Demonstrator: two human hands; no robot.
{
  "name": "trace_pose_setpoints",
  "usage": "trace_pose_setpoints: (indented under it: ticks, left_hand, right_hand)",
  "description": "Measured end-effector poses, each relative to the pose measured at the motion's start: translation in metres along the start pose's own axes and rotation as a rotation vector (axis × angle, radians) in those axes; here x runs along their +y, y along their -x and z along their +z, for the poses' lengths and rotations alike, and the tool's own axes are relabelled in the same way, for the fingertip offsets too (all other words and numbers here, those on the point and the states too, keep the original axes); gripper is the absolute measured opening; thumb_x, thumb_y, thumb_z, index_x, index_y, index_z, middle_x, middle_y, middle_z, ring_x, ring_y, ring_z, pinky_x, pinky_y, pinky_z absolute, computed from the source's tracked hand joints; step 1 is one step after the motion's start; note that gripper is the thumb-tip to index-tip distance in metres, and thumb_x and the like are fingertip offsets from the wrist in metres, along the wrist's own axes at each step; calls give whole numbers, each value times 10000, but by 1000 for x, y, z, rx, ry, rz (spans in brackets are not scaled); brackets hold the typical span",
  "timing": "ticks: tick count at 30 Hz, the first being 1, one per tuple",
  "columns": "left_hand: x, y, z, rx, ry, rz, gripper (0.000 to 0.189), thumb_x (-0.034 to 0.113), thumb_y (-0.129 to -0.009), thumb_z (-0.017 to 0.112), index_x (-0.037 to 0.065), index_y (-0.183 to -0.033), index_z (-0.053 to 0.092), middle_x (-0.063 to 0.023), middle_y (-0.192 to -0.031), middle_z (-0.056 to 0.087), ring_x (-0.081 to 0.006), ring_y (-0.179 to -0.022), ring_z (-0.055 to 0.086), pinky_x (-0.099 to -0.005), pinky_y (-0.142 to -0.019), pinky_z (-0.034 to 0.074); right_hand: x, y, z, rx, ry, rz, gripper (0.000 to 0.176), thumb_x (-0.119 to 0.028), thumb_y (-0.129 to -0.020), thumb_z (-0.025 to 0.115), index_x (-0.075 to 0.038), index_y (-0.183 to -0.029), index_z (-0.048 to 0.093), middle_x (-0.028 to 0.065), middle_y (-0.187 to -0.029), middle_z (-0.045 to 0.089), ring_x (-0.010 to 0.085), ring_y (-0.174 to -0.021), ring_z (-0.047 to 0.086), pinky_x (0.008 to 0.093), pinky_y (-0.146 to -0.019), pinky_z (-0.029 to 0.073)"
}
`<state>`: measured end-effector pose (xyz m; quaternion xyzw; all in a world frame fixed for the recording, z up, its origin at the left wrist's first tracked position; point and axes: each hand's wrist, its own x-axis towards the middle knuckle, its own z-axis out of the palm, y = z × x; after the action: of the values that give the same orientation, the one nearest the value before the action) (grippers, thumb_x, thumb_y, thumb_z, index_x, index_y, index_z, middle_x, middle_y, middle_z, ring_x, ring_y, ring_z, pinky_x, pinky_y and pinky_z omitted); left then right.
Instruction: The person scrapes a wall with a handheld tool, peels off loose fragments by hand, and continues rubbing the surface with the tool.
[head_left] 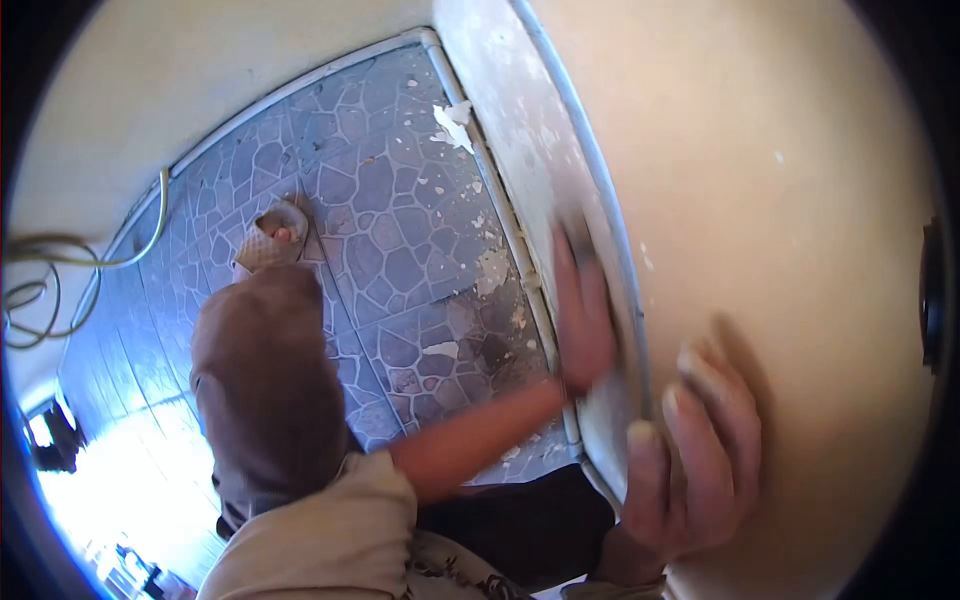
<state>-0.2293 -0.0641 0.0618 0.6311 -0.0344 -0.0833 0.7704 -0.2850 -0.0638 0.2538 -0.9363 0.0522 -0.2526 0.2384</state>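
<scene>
My left hand (584, 325), smeared by motion, is against the whitish lower wall strip (520, 130), its fingers pointing up along it. A blurred dark, flat thing (578, 235) shows between and beyond those fingers; I cannot tell what it is. Bare patches and worn paint mark this strip, and a grey-blue raised edge (590, 120) borders it. My right hand (695, 460) is empty, its fingers bent and apart, resting near that edge against the cream wall (760, 200).
Pale paint flakes (492, 270) litter the stone-patterned floor (375, 225) beside a pipe (500, 190) along the wall's foot. My knee in brown trousers (265, 370) and a sandalled foot (275, 235) are at left. A looped cable (150, 245) hangs at far left, near bright light.
</scene>
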Motion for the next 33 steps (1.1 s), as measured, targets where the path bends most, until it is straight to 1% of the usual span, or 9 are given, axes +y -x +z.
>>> trace_pose_setpoints:
  ticks: [4, 9, 11, 14, 17, 21, 24, 29, 33]
  left_hand:
    - [0, 20, 7, 35, 36, -33, 601, 242, -1017, 278, -107, -1466, 83, -274, -1548, 95, -357, -1454, 66, -400, -1178, 49]
    - [-6, -184, -32, 127, -31, 109, 621, 345, -1023, 291, -89, -1455, 189, -265, -1514, 242, -344, -1428, 197, -347, -1168, 144]
    - [-24, -143, -23, 84, -100, 308, 635, 356, -1027, 272, -101, -1454, 170, -266, -1529, 199, -334, -1442, 161, -355, -1175, 113]
    - [-3, 43, 1, -66, 13, -104, 633, 277, -1010, 302, -70, -1484, 65, -266, -1557, 66, -384, -1454, 35, -454, -1169, 50]
    - [-4, 66, 0, -81, 17, -44, 616, 243, -1002, 314, -51, -1490, 81, -271, -1554, 76, -414, -1448, 40, -496, -1157, 41]
    - [-5, -138, -18, 146, 46, 80, 619, 362, -1015, 323, -43, -1467, 204, -288, -1491, 259, -425, -1393, 221, -445, -1151, 161]
    - [-4, -144, -21, 141, 24, 120, 620, 356, -1012, 328, -35, -1475, 194, -264, -1502, 258, -423, -1400, 209, -460, -1152, 152]
    - [8, 80, 2, -51, 43, -134, 642, 289, -990, 369, -5, -1505, 121, -233, -1561, 121, -426, -1441, 82, -557, -1142, 43]
    - [0, -49, -4, 76, 1, -53, 627, 294, -994, 371, -17, -1493, 154, -247, -1542, 169, -443, -1422, 133, -535, -1147, 72]
  right_hand:
    - [17, 4, -11, -53, -97, -223, 330, -134, -866, 496, 20, -1157, 520, 304, -1066, 580, 423, -949, 611, 524, -814, 538]
    - [11, 7, -9, -72, -16, -175, 311, -116, -844, 488, 38, -1110, 534, 318, -1047, 583, 427, -943, 613, 521, -822, 534]
    - [11, -2, -14, -128, -102, -168, 310, -110, -834, 505, 42, -1101, 539, 313, -1041, 591, 423, -930, 615, 522, -818, 532]
    - [8, 0, -6, -123, 12, -181, 287, -89, -829, 517, 48, -1079, 550, 284, -999, 607, 405, -895, 621, 515, -785, 535]
    - [13, 11, 3, -144, 110, -233, 229, -42, -825, 526, 53, -1026, 581, 232, -915, 619, 381, -842, 626, 495, -735, 539]
    - [5, 18, 8, -205, 357, -162, 147, -19, -780, 645, -18, -926, 641, 156, -816, 632, 349, -769, 652, 424, -651, 559]
    - [8, 14, 13, -118, 342, -195, 159, -7, -779, 614, 13, -935, 636, 155, -756, 630, 331, -692, 639, 399, -584, 540]
    - [-5, -10, 2, 146, 518, -178, 169, 23, -812, 575, 105, -948, 628, 204, -798, 637, 327, -688, 621, 395, -607, 538]
    - [-9, -13, -18, 549, 429, -110, 163, 55, -824, 564, 142, -947, 625, 236, -823, 632, 331, -712, 620, 395, -639, 541]
